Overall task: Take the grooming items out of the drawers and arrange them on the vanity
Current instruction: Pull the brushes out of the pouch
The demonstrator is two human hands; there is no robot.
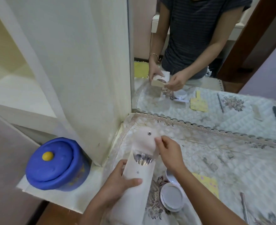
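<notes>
The vanity (231, 159) fills the picture from 3 o'clock round to 6 o'clock, covered by a quilted, lace-edged cloth (199, 143) printed with flowers. Above it, from 12 to 3 o'clock, the mirror (199, 62) shows the person's torso and both hands. A tall cream panel (85, 62) rises at 11 o'clock. At 8 o'clock a blue lidded tub (57, 164) with a yellow knob (47, 156) sits on a low ledge beside the vanity.

Near the centre, just toward 6 o'clock, a pale pouch (140, 161) with a snap flap is held above the cloth's left edge. Its flap is folded back toward 12 o'clock, and the clear window beneath shows slim metal tools inside, too blurred to name. The left hand (117, 182) is clamped round the pouch body, thumb lying across the front. The right hand (169, 151) pinches the edge of the raised flap between thumb and fingertips.

At 5 o'clock an open white compact (172, 195) lies on the cloth, partly under the right forearm. Just beyond it toward 4 o'clock lies a yellow patterned card (210, 184), its shape mostly hidden by the arm. At the bottom edge near 5 o'clock lies a thin metal tool (244, 207), blurred. The mirror also reflects a dark stick and a pale block at 3 o'clock; neither shows on the vanity itself.
</notes>
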